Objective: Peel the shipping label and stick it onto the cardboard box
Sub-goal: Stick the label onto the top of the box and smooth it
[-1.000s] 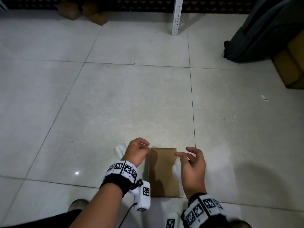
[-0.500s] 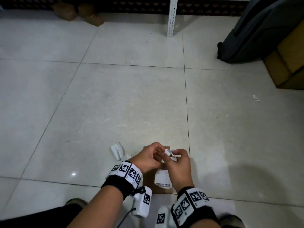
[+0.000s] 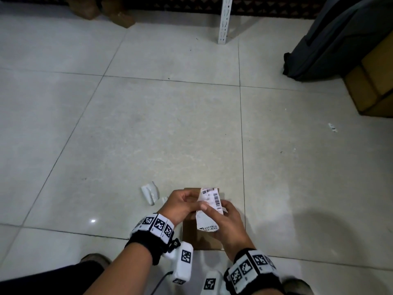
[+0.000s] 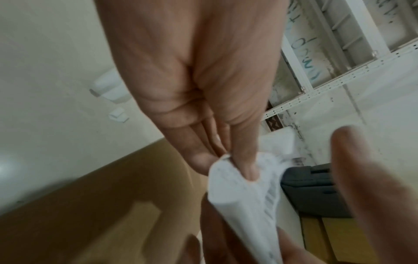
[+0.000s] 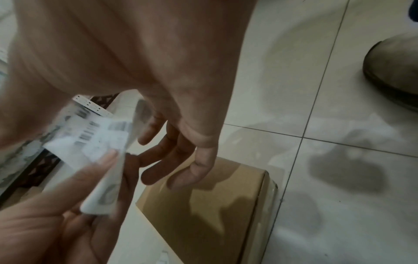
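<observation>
A flat brown cardboard box (image 3: 194,237) lies on the tiled floor in front of me, partly hidden by both hands. Just above it I hold a white shipping label (image 3: 211,199) with barcodes, its lower part (image 3: 206,223) curling down. My left hand (image 3: 189,201) pinches the label's left edge between thumb and fingers, plain in the left wrist view (image 4: 239,171). My right hand (image 3: 214,212) holds the label from the right, thumb across its face. In the right wrist view the label (image 5: 90,137) is blurred, the other right fingers (image 5: 181,160) hang loose above the box (image 5: 203,205).
Crumpled white paper pieces (image 3: 150,192) lie on the floor left of the box. A dark bag (image 3: 340,39) and stacked cardboard boxes (image 3: 374,81) stand at the far right, a white shelf post (image 3: 225,18) at the back. My shoes (image 3: 295,286) are near the bottom edge.
One second ago the hands were apart at the box. They came together on the label, and it is now lifted and spread so its barcodes show.
</observation>
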A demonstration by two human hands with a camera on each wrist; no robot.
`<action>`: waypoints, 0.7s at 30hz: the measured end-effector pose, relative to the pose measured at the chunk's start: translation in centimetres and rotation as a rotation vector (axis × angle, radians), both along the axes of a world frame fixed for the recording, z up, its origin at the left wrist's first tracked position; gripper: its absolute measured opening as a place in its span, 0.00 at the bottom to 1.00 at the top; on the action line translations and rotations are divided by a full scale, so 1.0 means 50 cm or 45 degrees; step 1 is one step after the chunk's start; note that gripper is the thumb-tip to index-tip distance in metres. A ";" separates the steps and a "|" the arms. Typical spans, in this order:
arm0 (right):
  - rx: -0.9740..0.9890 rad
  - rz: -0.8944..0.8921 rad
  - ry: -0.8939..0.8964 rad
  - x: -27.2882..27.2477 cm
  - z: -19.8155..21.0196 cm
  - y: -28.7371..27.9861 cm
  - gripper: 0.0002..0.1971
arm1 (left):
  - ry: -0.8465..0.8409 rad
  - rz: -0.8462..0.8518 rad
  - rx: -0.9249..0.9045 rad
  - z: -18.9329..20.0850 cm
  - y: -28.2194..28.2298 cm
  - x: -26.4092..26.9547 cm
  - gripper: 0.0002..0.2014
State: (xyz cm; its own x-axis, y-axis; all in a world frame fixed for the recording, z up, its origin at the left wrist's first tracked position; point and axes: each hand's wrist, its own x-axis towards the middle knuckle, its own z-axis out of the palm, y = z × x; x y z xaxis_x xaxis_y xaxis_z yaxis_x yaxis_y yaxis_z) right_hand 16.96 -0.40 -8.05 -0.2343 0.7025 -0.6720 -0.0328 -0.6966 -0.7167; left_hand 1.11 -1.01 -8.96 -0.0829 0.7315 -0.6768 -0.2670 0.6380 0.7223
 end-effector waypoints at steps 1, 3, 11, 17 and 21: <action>0.001 -0.010 -0.015 0.001 -0.003 -0.002 0.20 | 0.015 0.000 -0.025 -0.003 -0.002 -0.003 0.18; 0.024 -0.042 -0.093 0.001 -0.011 -0.005 0.11 | 0.015 -0.017 -0.062 -0.008 -0.003 -0.011 0.20; 0.174 0.005 -0.419 0.007 -0.059 -0.007 0.04 | -0.043 0.032 -0.132 -0.032 -0.012 -0.010 0.07; 0.327 0.222 -0.390 0.014 -0.042 -0.024 0.19 | 0.113 -0.014 -0.189 -0.034 -0.009 -0.018 0.13; 0.298 0.339 -0.391 0.000 -0.058 -0.020 0.15 | 0.164 0.049 -0.186 -0.034 0.000 -0.020 0.11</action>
State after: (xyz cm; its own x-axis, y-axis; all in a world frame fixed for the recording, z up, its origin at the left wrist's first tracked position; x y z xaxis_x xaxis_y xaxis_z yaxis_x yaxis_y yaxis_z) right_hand 16.96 -1.38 -10.97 -0.2420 0.7860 -0.5689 0.3634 -0.4702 -0.8043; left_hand 0.11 -1.03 -10.65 -0.2017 0.6207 -0.7577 -0.2048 0.7298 0.6523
